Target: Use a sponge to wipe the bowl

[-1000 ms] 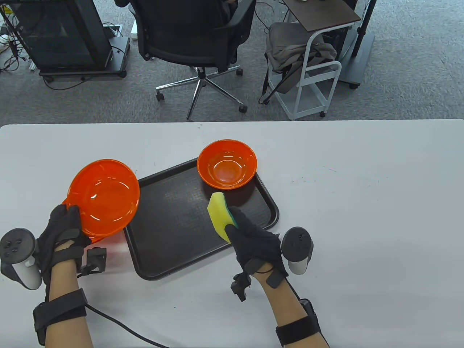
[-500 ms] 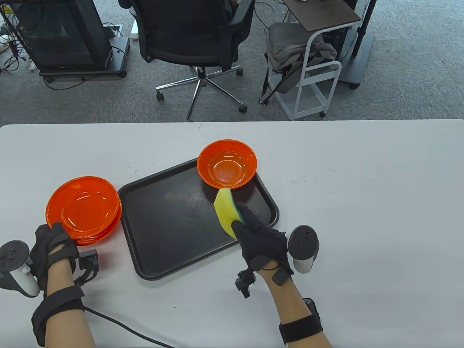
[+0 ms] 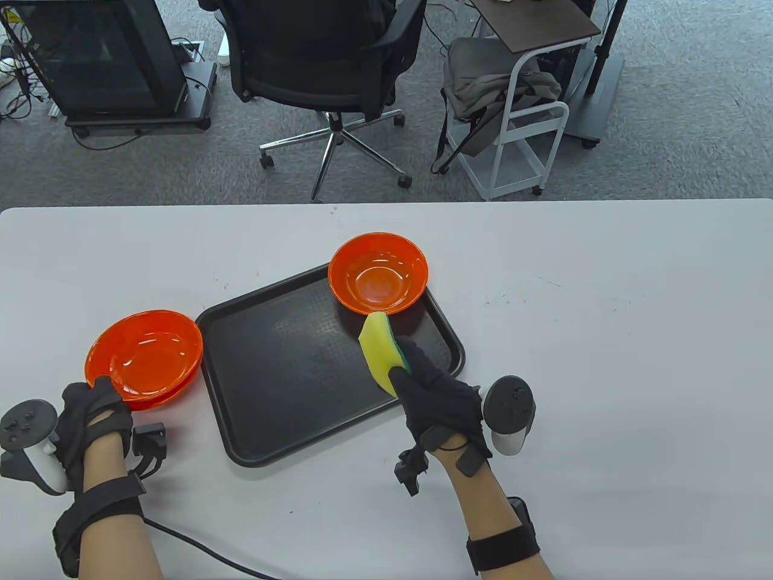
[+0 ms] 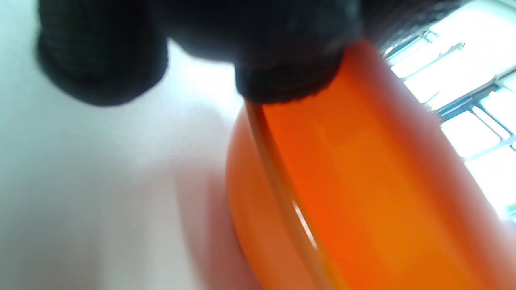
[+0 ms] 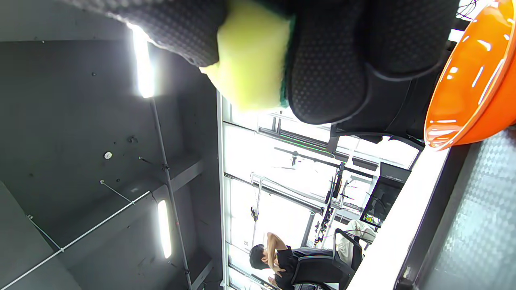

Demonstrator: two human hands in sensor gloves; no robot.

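While the right hand point(image 3: 444, 408) grips the sponge point(image 3: 381, 350) (left hand point(image 3: 96, 411) pinching stacked bowls point(image 3: 145, 356)), the tray's bowl point(image 3: 378, 281) looks unwiped.

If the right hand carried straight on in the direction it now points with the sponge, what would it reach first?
Probably the orange bowl on the tray's far corner. The sponge held by the right hand points at its near rim, though its height above the tray is unclear.
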